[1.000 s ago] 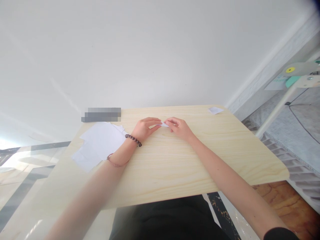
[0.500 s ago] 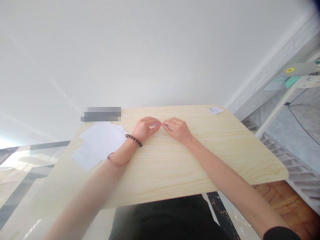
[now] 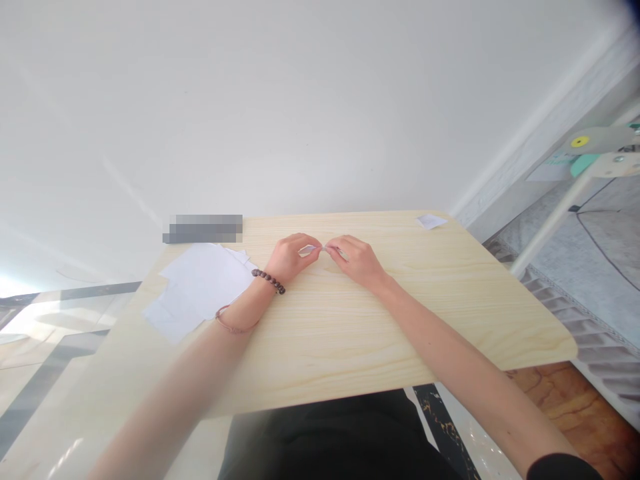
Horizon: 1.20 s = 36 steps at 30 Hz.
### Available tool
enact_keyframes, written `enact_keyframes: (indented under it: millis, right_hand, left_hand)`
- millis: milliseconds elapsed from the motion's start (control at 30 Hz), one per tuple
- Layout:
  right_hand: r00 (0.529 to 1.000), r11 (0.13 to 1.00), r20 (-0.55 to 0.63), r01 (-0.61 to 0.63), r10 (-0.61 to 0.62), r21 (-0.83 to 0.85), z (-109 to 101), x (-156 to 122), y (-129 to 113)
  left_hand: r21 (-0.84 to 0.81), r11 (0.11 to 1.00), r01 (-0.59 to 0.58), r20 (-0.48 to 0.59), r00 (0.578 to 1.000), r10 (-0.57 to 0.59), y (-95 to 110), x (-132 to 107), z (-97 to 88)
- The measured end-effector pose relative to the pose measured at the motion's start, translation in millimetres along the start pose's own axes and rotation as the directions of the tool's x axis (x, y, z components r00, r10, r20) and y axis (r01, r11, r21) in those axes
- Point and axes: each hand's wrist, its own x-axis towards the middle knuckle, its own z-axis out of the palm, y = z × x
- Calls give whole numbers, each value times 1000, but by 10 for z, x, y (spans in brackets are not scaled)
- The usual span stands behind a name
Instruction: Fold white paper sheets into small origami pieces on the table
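Observation:
Both hands meet near the far middle of a light wooden table (image 3: 350, 333). My left hand (image 3: 290, 257), with a dark bead bracelet on the wrist, pinches one end of a small folded white paper piece (image 3: 320, 249). My right hand (image 3: 356, 259) pinches the other end with curled fingers. Most of the paper is hidden between the fingertips.
A loose pile of white paper sheets (image 3: 200, 287) lies at the table's left side. A small white paper scrap (image 3: 430, 221) sits at the far right corner. A white wall rises behind the table. A pale metal stand (image 3: 560, 213) and grey rug are on the right.
The fingers of both hands have closed in over the small paper, which showed flatter and more exposed a second ago. The arms have stayed in place.

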Motion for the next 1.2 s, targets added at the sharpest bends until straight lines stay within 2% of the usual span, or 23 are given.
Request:
enact_keyframes:
  millis: [100,300,500,600,733,833,933,1067,1200]
  right_hand:
    - [1000,1000,10,23,-23,8,-8,5,4]
    - [1000,1000,12,-7,7,6,-16,15,58]
    - [991,991,-21,-129,130,22,0,9,108]
    - [995,995,-10,-97,97,10,-14,13,101]
    - [999,998,8,-52,52,23,-54,7,92]
    - [998,997,17,-58,57,46,-80,-7,90]
    - [996,994,36,-84,82,68,-83,-17,83]
    - [995,996,73,-70,66,57,-52,-17,79]
    - [997,996,61,-56,52,65,-35,-10,108]
  left_hand:
    - [-15,1000,27,8,1000,-26,2,4,4]
    - [-15,986,165,42,986,-164,-17,14,2]
    - [16,990,140,36,989,-141,-56,19,16]
    - [43,991,123,40,991,-125,-49,15,15]
    - [54,985,165,95,981,-170,-29,-3,1]
    - [81,977,196,155,966,-207,-38,-15,1]
    - [92,975,204,168,961,-218,-61,-16,2]
    - [66,978,195,174,963,-204,-62,-14,-12]
    - [-7,981,194,240,953,-187,-50,-21,-15]
